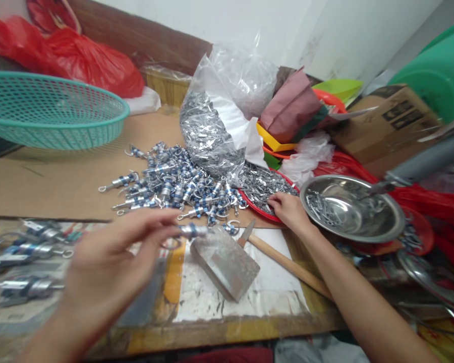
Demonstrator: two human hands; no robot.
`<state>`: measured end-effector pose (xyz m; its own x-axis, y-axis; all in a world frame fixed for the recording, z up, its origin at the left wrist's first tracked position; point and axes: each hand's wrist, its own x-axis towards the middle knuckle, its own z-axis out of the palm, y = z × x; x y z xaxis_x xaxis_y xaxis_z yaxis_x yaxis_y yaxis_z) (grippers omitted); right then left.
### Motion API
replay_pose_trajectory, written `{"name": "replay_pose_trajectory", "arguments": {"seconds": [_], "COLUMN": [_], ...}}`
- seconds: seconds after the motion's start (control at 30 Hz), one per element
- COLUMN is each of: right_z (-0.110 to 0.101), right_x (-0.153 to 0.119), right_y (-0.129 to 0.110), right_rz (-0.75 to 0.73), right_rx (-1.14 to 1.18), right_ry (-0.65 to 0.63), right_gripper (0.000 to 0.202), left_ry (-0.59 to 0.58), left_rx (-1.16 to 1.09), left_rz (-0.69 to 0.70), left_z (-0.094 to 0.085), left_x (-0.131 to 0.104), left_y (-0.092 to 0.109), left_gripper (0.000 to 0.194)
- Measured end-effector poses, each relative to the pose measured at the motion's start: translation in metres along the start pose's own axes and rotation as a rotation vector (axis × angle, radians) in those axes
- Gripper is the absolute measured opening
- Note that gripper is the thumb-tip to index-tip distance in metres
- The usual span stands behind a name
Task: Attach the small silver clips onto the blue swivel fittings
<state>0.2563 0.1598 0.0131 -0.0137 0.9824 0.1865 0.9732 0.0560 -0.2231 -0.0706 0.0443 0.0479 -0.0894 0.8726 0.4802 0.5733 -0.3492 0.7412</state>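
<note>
My left hand (124, 252), slightly blurred, pinches a small silver metal fitting (192, 230) with a blue band and a ring-like part, above the near end of the pile. Just under it on the table lies a grey metal block (227, 262). My right hand (289, 209) reaches to the edge of a red plate (257, 204) heaped with small flat metal clips (267, 181). Its fingertips are closed among the clips; whether one is between them I cannot make out. Many similar blue-banded fittings (174, 176) with hooks and eyelets are piled on cardboard behind the block.
A wooden-handled tool (291, 264) lies right of the block. A steel bowl (351, 206) with metal pins stands at right. Behind are an open plastic bag (212, 136) of clips and a cardboard box (393, 126). A teal basket (56, 111) and more fittings (22, 252) are at left.
</note>
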Motion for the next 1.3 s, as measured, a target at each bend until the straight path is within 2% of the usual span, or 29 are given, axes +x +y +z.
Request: {"name": "replay_pose_trajectory", "arguments": {"seconds": [0.03, 0.1, 0.2, 0.33, 0.47, 0.53, 0.6, 0.7, 0.77, 0.87, 0.97, 1.1, 1.2, 1.3], "right_z": [0.001, 0.003, 0.006, 0.004, -0.009, -0.019, -0.028, -0.037, -0.039, -0.04, -0.039, -0.038, -0.038, -0.038], "right_x": [0.0, 0.001, 0.0, -0.002, -0.006, -0.015, -0.032, -0.068, -0.09, -0.11, -0.114, -0.114, -0.117, -0.122], "right_y": [0.001, 0.002, 0.0, 0.0, 0.0, -0.009, -0.028, -0.068, -0.092, -0.111, -0.113, -0.111, -0.109, -0.101], "right_rz": [-0.009, -0.033, -0.058, -0.064, -0.06, -0.053, -0.065, -0.193, -0.391, -0.577, -0.585, -0.55, -0.516, -0.548], "right_rx": [0.0, 0.005, 0.022, 0.073, 0.164, 0.235, 0.318, 0.498, 0.706, 0.784, 0.775, 0.844, 0.847, 0.771], "right_ry": [0.009, 0.029, 0.057, 0.106, 0.206, 0.266, 0.278, 0.168, 0.019, -0.091, -0.107, -0.067, -0.088, -0.044], "right_gripper": [0.012, 0.019, 0.018, 0.011, 0.011, 0.017, 0.022, 0.015, 0.015, 0.026, 0.026, 0.024, 0.023, 0.025], "left_ry": [-0.085, -0.17, -0.205, -0.228, -0.256, -0.256, -0.269, -0.337, -0.362, -0.303, -0.2, -0.128, -0.146, -0.241], "left_rx": [-0.024, -0.114, -0.192, -0.174, -0.18, -0.176, -0.172, -0.177, -0.178, -0.164, -0.13, -0.086, -0.132, -0.19], "left_rz": [0.103, 0.251, 0.296, 0.208, 0.148, 0.118, 0.071, 0.026, 0.041, 0.062, 0.082, 0.24, 0.302, 0.231], "left_z": [0.013, 0.034, 0.049, 0.046, 0.042, 0.043, 0.044, 0.043, 0.041, 0.041, 0.044, 0.048, 0.048, 0.045], "left_x": [-0.007, -0.02, -0.03, -0.029, -0.027, -0.029, -0.03, -0.03, -0.03, -0.032, -0.036, -0.038, -0.036, -0.032], "left_y": [0.01, 0.021, 0.021, 0.021, 0.025, 0.025, 0.025, 0.023, 0.022, 0.021, 0.02, 0.021, 0.023, 0.023], "left_gripper": [0.017, 0.018, 0.021, 0.02, 0.012, 0.009, 0.009, 0.01, 0.011, 0.008, 0.013, 0.015, 0.017, 0.017]}}
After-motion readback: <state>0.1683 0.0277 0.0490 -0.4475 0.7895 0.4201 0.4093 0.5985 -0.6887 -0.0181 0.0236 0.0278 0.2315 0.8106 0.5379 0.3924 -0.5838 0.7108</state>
